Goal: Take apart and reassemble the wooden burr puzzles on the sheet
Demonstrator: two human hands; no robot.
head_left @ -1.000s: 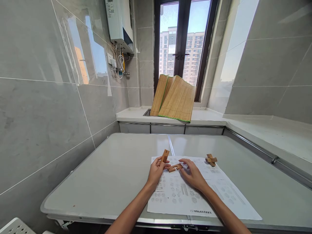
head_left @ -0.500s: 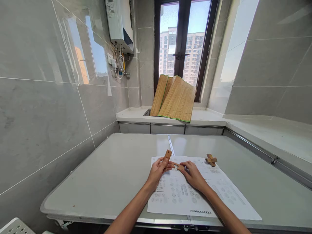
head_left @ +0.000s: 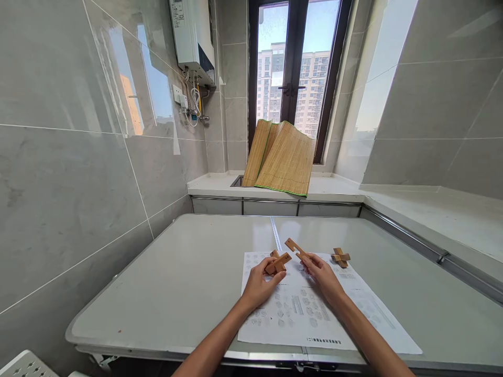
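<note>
Brown wooden cluster of interlocked bars (head_left: 277, 263) is in the L hand (head_left: 260, 286), fingers & thumb clamped round it, over upper-L part of the sheet. Flat brown wooden strip w/ notched edge (head_left: 295, 247) is pinched btwn thumb & fingers of the R hand (head_left: 321, 274), tilted, far end up to the L, just beside the cluster but apart from it. Below: large white paper sheet w/ small grey printed diagrams (head_left: 291, 325), lying flat, skewed. On its upper-R edge, a second brown wooden cross-shaped block (head_left: 340, 257).

Surface (head_left: 176, 283) is pale grey, smooth, slightly glossy, w/ rounded corner nr L & a metal seam (head_left: 275, 233) down the middle. Behind it, white ledge (head_left: 338, 183) w/ tan slatted mat, green-edged (head_left: 288, 162), folded & leaning on dark-framed double window (head_left: 289, 104); tall bldgs outside. White boxy wall unit (head_left: 192, 39) upper L, w/ pipes & cables under. Walls: big glossy grey tiles (head_left: 58, 220), pale grout lines. White plastic item w/ holes (head_left: 27, 365) at btm-L corner, partly cut off.
</note>
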